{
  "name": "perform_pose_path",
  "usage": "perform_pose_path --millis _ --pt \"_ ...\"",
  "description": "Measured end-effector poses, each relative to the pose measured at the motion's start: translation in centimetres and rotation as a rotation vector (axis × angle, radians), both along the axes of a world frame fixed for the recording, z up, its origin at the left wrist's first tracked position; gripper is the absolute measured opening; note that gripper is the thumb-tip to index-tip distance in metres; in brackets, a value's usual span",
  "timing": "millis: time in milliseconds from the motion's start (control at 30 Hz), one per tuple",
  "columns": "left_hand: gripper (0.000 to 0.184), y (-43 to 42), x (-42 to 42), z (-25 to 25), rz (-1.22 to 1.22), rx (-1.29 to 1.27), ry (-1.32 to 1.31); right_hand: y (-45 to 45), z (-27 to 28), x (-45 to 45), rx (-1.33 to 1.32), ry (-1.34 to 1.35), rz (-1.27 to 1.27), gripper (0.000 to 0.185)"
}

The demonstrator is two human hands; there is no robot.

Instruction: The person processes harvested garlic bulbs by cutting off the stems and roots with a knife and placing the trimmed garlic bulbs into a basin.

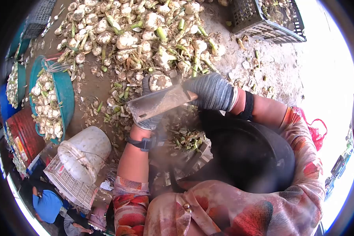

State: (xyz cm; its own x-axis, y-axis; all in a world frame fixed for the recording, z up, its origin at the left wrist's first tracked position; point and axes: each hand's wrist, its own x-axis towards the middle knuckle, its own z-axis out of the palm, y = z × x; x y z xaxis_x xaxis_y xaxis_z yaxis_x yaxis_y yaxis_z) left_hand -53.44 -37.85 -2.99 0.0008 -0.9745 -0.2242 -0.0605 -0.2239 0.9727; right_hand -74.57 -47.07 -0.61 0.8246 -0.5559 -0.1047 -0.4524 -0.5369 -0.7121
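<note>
1. The gloved right hand (214, 93) grips a broad-bladed knife (158, 103) by its handle.
2. The gloved left hand (148, 123) grips a garlic bulb (160, 82) just beyond the blade, which blocks much of that hand from view.
3. Ahead, a garlic heap (139, 37) sprawls; a teal tub (69, 94) and white bucket (91, 143) stand left, a dark crate (249, 23) ahead right.

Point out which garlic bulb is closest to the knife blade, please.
It's the garlic bulb in the gloved left hand, right at the upper edge of the knife blade; the other bulbs lie farther from it.
</note>
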Motion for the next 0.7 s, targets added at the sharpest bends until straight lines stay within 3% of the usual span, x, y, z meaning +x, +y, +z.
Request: perform_pose_path --millis 33,67,133,200,267,367,467,533,567,600,667,700 --pt "0.069 0.6 0.7 -1.1 -0.003 0.0 0.0 0.0 0.2 0.1 -0.016 0.009 0.023 0.022" --pt "0.07 1.5 1.8 -3.1 -0.18 -0.063 -0.326 0.1 0.3 0.2 -0.03 0.019 0.044 0.021" --pt "0.071 1.9 2.0 -3.9 -0.361 -0.129 -0.646 0.1 0.0 0.2 -0.04 0.046 0.051 0.021" --pt "0.068 1.9 0.3 -1.5 -0.108 0.041 -0.199 0.2 -0.1 0.1 -0.009 0.056 0.073 0.021" --pt "0.067 2.0 -0.2 -1.1 0.018 0.13 0.024 0.1 -1.1 0.0 -0.015 0.051 0.07 0.021" --pt "0.063 2.0 -0.4 -1.1 0.064 0.087 0.07 -0.1 -2.2 -0.3 -0.03 0.024 0.056 0.021" --pt "0.06 1.1 -0.5 0.6 -0.142 -0.054 -0.352 -1.9 -4.6 -1.4 -0.087 -0.061 0.002 0.021" --pt "0.064 1.0 -2.3 3.2 0.057 -0.179 -0.119 -3.8 -6.0 -2.4 0.044 0.455 -0.208 0.024" --pt "0.069 0.4 -2.3 4.6 -0.004 -0.122 -0.205 -3.8 -5.4 -2.9 0.063 0.406 -0.312 0.028" --pt "0.069 0.3 -1.8 4.5 0.015 -0.128 -0.218 -3.6 -4.0 -2.9 -0.001 0.318 -0.247 0.031" --pt "0.064 0.2 -1.5 3.6 0.094 0.111 -0.041 -2.6 -1.7 -1.9 0.039 0.232 -0.162 0.029" --pt "0.049 -0.3 -1.4 2.8 0.064 -0.11 -0.247 -1.9 -1.0 -1.4 -0.035 0.074 -0.087 0.023"
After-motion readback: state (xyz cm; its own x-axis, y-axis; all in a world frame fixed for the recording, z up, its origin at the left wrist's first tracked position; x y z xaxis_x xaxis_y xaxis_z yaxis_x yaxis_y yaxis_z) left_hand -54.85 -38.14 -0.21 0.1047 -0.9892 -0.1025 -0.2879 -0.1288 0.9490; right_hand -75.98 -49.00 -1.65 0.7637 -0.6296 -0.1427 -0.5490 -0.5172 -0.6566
